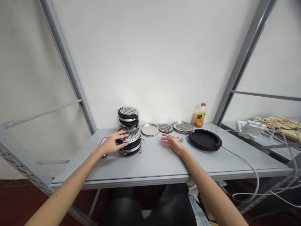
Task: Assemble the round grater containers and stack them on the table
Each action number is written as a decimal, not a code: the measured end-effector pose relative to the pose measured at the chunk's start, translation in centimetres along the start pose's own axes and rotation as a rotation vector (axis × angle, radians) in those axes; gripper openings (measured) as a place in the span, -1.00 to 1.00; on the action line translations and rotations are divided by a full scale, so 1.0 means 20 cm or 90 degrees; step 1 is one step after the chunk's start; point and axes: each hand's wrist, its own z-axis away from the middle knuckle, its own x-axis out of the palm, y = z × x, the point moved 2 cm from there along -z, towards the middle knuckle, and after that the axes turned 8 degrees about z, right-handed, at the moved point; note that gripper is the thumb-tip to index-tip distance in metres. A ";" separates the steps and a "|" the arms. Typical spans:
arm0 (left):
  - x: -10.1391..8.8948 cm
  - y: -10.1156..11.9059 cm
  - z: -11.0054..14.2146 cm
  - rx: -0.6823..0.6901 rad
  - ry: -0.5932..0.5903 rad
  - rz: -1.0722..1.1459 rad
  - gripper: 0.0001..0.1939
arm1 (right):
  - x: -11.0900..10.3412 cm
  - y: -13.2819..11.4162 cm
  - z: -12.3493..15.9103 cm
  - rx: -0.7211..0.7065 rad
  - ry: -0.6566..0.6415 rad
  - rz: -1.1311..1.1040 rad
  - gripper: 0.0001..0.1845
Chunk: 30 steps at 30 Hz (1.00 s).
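Note:
My left hand (115, 141) lies on the near stack of round black containers, its fingers spread over the top perforated metal disc (132, 134) and its thumb at the near edge. Wire clips (140, 151) stick out from this stack's right side. Behind it stands a second stack with a similar perforated disc (129, 111) on top. My right hand (172, 142) is open, palm turned inward, with nothing in it, over the middle of the table. Small metal clips (181, 139) lie just beyond it. To its right sits a round black tray (205, 140).
Along the wall lie a plain metal disc (150, 129), a small grater disc (166, 128) and stacked perforated discs (183, 126). An orange-capped bottle (199, 116) stands behind the tray. A phone (102, 142) lies left of the stack. White cables (249, 161) cross the right side.

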 end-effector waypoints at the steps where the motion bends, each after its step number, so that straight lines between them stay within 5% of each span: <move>1: 0.00 0.00 0.00 0.004 -0.004 -0.001 -0.42 | 0.00 0.00 0.00 0.000 0.000 -0.003 -0.73; 9: -0.01 -0.01 -0.01 0.018 -0.027 -0.038 -0.42 | 0.00 0.00 0.00 -0.002 -0.001 0.001 -0.73; 15: 0.04 0.20 -0.05 0.082 0.082 -0.073 -0.52 | 0.00 0.00 -0.01 0.001 -0.001 0.001 -0.73; 18: 0.15 0.38 -0.07 0.182 0.081 -0.055 -0.63 | 0.00 0.01 -0.01 -0.004 0.004 0.006 -0.74; 22: 0.39 0.51 -0.10 0.243 -0.045 0.012 -0.64 | 0.00 0.03 -0.04 -0.028 0.030 0.026 -0.72; 26: 0.63 0.47 -0.16 0.187 -0.105 0.102 -0.63 | -0.01 0.04 -0.06 -0.088 0.079 0.094 -0.69; 30: 0.76 0.36 -0.23 0.077 -0.031 0.175 -0.62 | -0.01 0.05 -0.06 -0.152 0.107 0.186 -0.69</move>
